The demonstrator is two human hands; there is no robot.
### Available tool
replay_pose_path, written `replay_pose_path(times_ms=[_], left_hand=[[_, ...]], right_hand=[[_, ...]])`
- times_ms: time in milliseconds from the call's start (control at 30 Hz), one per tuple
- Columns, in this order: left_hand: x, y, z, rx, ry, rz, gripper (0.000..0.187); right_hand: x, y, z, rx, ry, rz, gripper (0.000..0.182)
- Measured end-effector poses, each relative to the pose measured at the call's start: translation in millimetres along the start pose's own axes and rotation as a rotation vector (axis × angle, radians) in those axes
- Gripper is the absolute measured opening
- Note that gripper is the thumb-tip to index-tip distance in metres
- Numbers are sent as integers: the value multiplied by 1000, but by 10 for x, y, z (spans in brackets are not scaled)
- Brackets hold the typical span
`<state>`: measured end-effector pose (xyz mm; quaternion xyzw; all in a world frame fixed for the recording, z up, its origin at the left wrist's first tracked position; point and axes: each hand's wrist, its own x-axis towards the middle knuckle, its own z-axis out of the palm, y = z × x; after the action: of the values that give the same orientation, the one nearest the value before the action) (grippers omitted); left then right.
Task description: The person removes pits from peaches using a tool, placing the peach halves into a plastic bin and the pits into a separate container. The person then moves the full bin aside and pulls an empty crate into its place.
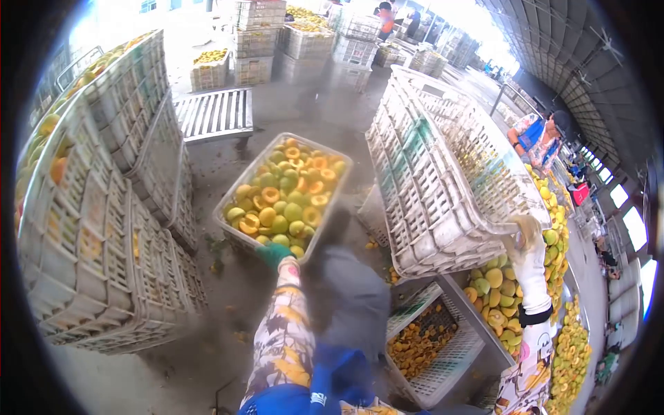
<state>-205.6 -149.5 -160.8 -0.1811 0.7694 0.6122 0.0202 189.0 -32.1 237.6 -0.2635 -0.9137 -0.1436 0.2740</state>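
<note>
My left hand (275,254), in a green glove, grips the near rim of a shallow crate (238,236) filled with halved yellow-green fruit (283,190) that look like peaches. Its fingers are partly hidden at the rim. To the right, my right hand (523,236), in a cream glove, is closed on the corner rim of a large white plastic crate (432,187), which is tilted, with stained, slatted walls. A heap of cut fruit (501,294) lies below and beyond my right hand.
Tall stacks of fruit-filled crates (90,207) stand at my left. A slatted metal stand (214,114) lies ahead. Near my legs, another crate (449,360) holds brownish fruit scraps. A person in a blue vest (536,135) is beyond the heap; more crates (259,41) stand at the back.
</note>
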Motion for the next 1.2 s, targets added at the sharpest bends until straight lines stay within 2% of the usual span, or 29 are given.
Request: replay_pose_path(times_ms=[67,100,133,200,233,267,333,433,500,567,667,700,733,800,933,1067,1167,1200], left_hand=[[212,-208,283,-68,-112,-101,53],[294,-231,329,-269,-210,-179,60],[352,-125,214,-169,-325,-166,64],[884,-652,415,46,-430,-124,66],[1186,-1059,554,150,-518,-30,53],[948,-601,25,8,-747,-61,59],[864,-650,-358,-30,-917,-113,56],[712,-791,-989,-20,-995,-293,41],[637,-1073,-1294,60,-920,-520,53],[483,-1142,-1618,56,-871,-594,50],[328,-1173,-2095,63,-981,-637,47],[433,-1419,-2173,-13,-1034,-647,47],[653,-1779,-2191,-89,-1089,-654,46],[765,-1877,-2193,-82,-1069,-677,44],[754,-1580,-2078,201,-811,-754,40],[507,-1197,-1982,132,-772,-644,37],[799,-1647,-1710,-264,-1316,-816,38],[745,-1603,-1602,-131,-1266,-705,37]], right_hand=[[-26,20,41,-58,29,-12,24],[12,2,10,-51,18,-13,23],[18,-19,-18,-43,4,-9,23],[-25,45,58,-53,67,-3,21],[-47,71,68,-60,77,13,21],[-78,83,77,-63,79,22,21],[-91,86,68,-47,47,44,23],[-126,178,134,-47,44,77,26],[-114,153,87,-54,39,91,29],[-119,111,47,-25,54,95,30],[-152,140,90,-37,61,118,31],[-144,159,118,-48,64,130,31],[-122,177,124,-42,81,118,31],[-152,196,153,-26,99,106,31],[-129,115,69,-24,71,114,31],[-159,111,99,-70,118,74,29],[-145,82,85,-80,139,41,27],[-123,75,78,-80,147,27,26]])
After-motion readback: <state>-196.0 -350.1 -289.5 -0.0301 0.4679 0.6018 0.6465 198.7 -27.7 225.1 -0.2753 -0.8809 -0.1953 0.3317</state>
